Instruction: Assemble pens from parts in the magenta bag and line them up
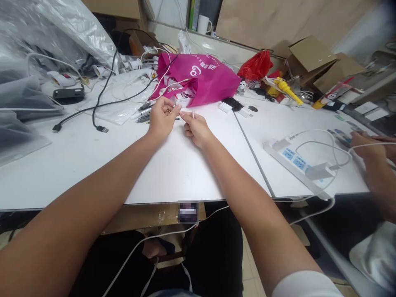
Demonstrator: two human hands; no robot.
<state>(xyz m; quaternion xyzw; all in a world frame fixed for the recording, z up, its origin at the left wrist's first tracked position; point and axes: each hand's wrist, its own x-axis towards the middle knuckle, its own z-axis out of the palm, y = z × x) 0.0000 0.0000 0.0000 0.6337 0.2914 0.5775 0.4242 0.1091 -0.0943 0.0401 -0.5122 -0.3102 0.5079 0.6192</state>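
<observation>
My left hand point(163, 117) and my right hand point(197, 128) meet above the white table, just in front of the pink bag point(213, 78). Thumb and fingers of each are pinched together, the fingertips almost touching. Something small and pale seems to be between them, too small to name. A thin whitish piece point(193, 113) sticks up from the right fingers; its kind is not clear. Beside the left hand lie several pen-like tools point(142, 117). The bag lies on its side, its mouth toward my hands, with white and red packages inside.
Black USB cables point(100, 128) lie at left, near plastic-wrapped goods point(18, 107). To the right sits a power strip point(297, 163) with plugs and white cords. White adapters point(225, 107), a red bag point(256, 65) and cardboard boxes point(312, 53) stand behind. Another person's hands point(368, 144) are at far right.
</observation>
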